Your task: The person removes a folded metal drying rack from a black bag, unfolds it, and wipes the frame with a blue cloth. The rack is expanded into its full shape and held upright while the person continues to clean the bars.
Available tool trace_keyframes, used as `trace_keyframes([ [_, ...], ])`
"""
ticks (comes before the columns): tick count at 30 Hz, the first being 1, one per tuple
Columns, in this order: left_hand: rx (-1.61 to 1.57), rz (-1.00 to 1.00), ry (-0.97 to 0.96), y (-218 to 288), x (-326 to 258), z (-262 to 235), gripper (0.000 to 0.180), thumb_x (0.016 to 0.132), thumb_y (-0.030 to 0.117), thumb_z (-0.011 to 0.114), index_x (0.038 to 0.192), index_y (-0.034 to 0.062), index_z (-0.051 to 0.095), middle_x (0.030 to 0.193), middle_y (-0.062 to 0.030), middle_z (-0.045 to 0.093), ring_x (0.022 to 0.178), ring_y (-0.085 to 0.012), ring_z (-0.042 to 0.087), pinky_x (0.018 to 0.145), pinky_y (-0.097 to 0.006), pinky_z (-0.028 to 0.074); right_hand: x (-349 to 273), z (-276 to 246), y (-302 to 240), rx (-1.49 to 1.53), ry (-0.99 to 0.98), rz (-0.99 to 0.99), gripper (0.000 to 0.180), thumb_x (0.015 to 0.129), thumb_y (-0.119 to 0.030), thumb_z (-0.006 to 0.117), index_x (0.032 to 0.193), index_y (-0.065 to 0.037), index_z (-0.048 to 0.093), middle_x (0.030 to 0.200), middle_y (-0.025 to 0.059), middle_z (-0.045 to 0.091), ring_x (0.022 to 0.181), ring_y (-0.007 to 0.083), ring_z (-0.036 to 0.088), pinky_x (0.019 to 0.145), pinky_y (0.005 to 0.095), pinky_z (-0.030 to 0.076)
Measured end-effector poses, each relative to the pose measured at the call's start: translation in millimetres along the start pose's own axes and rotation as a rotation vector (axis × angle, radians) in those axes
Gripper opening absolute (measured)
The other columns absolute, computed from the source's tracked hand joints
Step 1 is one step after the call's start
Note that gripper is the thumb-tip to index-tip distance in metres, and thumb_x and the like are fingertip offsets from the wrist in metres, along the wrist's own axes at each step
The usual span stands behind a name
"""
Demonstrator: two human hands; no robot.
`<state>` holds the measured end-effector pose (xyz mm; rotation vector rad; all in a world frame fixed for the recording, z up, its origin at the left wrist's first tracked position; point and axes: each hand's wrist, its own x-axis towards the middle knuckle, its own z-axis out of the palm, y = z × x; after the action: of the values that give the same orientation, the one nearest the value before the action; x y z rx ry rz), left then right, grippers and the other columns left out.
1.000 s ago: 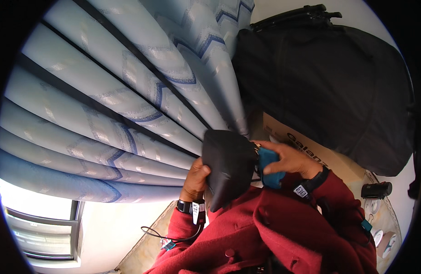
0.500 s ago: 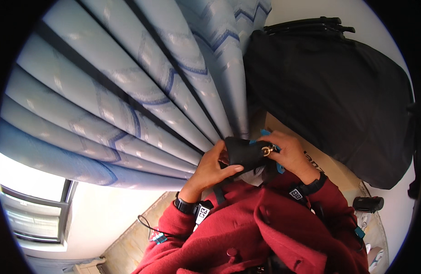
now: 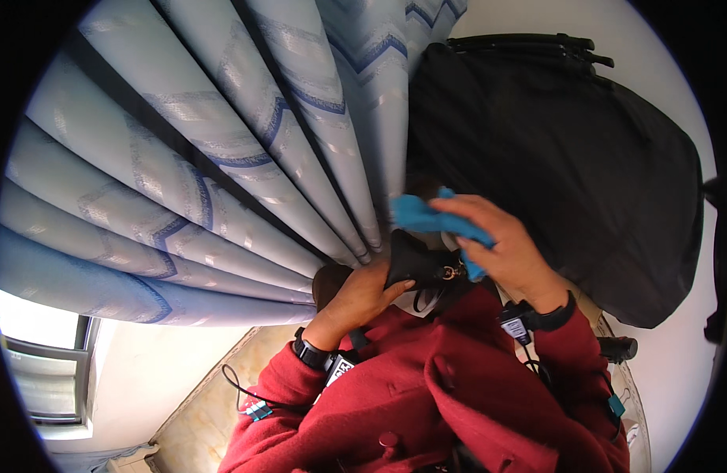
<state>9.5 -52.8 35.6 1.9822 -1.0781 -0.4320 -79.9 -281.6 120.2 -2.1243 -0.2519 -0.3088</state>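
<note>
In front of my chest, my left hand [image 3: 362, 295] grips a small black bag [image 3: 409, 254] that looks like leather, thumb lying on its near face. A gold-coloured ring clasp [image 3: 454, 273] hangs at the bag's right end. My right hand [image 3: 512, 251] is closed on a blue cloth [image 3: 428, 213], smeared by motion, which reaches over the far side of the bag. One end of the cloth hangs below the right fingers, close to the clasp. Some white material [image 3: 417, 303] shows beneath the bag.
Blue patterned curtains [image 3: 221, 158] hang on the left, close beyond my left hand. A large item under a black cover [image 3: 568, 165] stands at the right against the wall. A dark cylindrical object [image 3: 618, 348] lies beside my right forearm. At the lower left is a window [image 3: 52, 378].
My right hand has come off the bag's clasp end and risen, bringing the blue cloth out into view above the bag. The left hand with the bag has shifted slightly.
</note>
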Motion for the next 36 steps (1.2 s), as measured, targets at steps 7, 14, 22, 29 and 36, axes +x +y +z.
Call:
trace_keyframes([
  [7,0.027,0.051,0.041,-33,-4,-14,0.035,0.087,0.018,0.068,0.117,0.0019,0.059,0.106,-0.0227,0.065,0.102,-0.0431,0.060,0.083,-0.045,0.049,-9,19,45,-0.052,-0.273,-0.176,0.048,0.075,0.000,0.060,0.122,-0.009,0.065,0.134,0.0115,0.057,0.130,0.0319,0.050,0.110,0.0379,0.039],
  [14,-0.334,-0.067,0.114,-54,-26,-30,0.033,0.090,0.009,0.060,0.122,0.0004,0.057,0.106,-0.0176,0.067,0.101,-0.0283,0.065,0.089,-0.035,0.048,-12,-15,36,-0.179,0.042,0.077,0.063,0.069,0.008,0.049,0.130,-0.009,0.059,0.139,0.0134,0.053,0.129,0.0310,0.052,0.107,0.0382,0.043],
  [22,-0.688,-0.061,0.192,-81,-54,-20,0.029,0.097,0.022,0.062,0.115,-0.0008,0.062,0.104,-0.0032,0.067,0.099,-0.0123,0.057,0.089,-0.029,0.047,-9,51,27,-0.144,-0.261,-0.171,0.051,0.074,0.011,0.055,0.122,-0.006,0.064,0.131,0.0123,0.060,0.125,0.0327,0.054,0.104,0.0397,0.045],
  [29,-1.249,-0.092,0.354,-117,-98,-21,0.041,0.091,0.014,0.069,0.128,-0.0017,0.056,0.122,-0.0078,0.064,0.108,-0.0170,0.060,0.096,-0.032,0.048,-33,21,66,-0.043,-0.180,0.341,0.043,0.082,0.000,0.061,0.125,-0.001,0.063,0.126,0.0134,0.064,0.119,0.0260,0.059,0.102,0.0349,0.045],
  [36,-1.513,-0.126,0.429,-115,-96,-1,0.040,0.092,0.013,0.066,0.129,0.0025,0.055,0.123,-0.0088,0.064,0.107,-0.0201,0.063,0.090,-0.034,0.053,-19,63,60,0.747,-0.183,0.631,0.074,0.090,-0.028,0.069,0.149,0.000,0.033,0.143,0.0116,0.049,0.126,0.0198,0.052,0.107,0.0319,0.040],
])
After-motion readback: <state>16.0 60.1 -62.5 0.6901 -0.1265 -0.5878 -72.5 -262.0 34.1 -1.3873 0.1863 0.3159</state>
